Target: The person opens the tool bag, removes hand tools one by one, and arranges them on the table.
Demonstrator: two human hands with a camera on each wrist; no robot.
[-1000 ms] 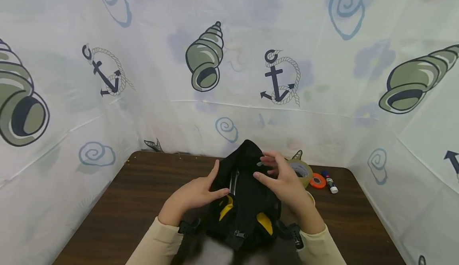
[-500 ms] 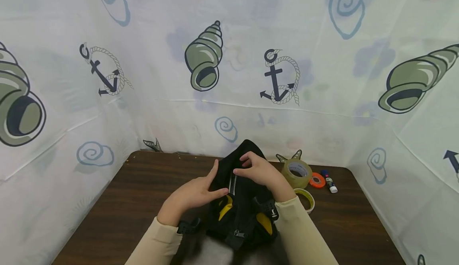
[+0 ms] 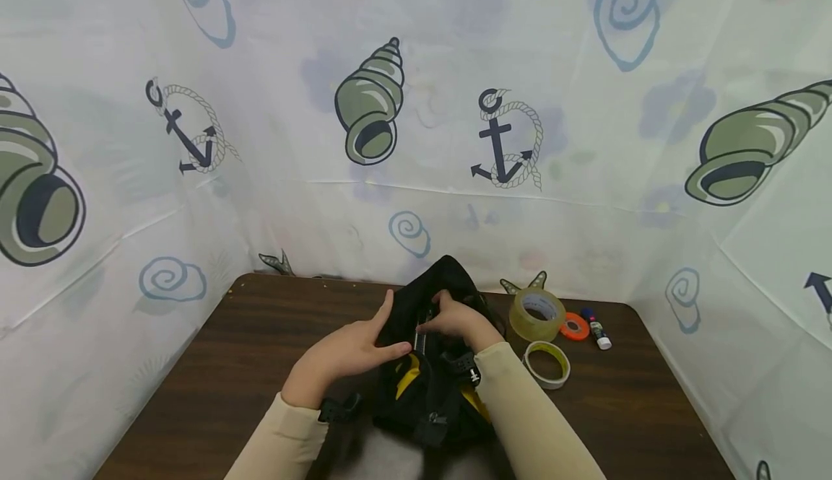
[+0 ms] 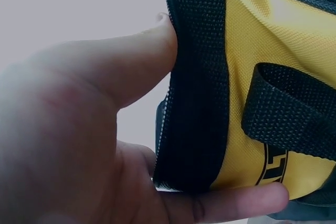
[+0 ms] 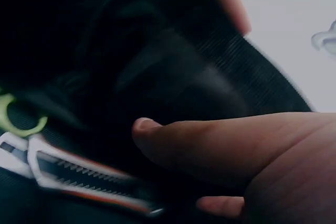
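Note:
A black and yellow zippered bag (image 3: 416, 386) stands on the table in front of me. My left hand (image 3: 341, 361) rests against its left side, with thumb and finger spread and straight. In the left wrist view, one finger lies across the yellow fabric (image 4: 252, 145), and another digit touches the black zipper edge. My right hand (image 3: 458, 321) reaches into the bag's opening, thumb extended and some fingers hidden. In the right wrist view, a white and orange tool (image 5: 89, 174) with a toothed slot lies below the thumb, beside a light green loop (image 5: 23, 121).
On the right of the brown table (image 3: 260, 350) are a wide roll of clear tape (image 3: 549, 321), a narrower tape roll (image 3: 564, 372), an orange ring (image 3: 575, 327) and a glue stick (image 3: 598, 332). A patterned cloth (image 3: 442, 148) hangs behind and at both sides.
My right hand has moved from the bag's right edge leftward and then lower into its opening. The narrow tape roll has come into view. My left hand stays nearly still against the bag.

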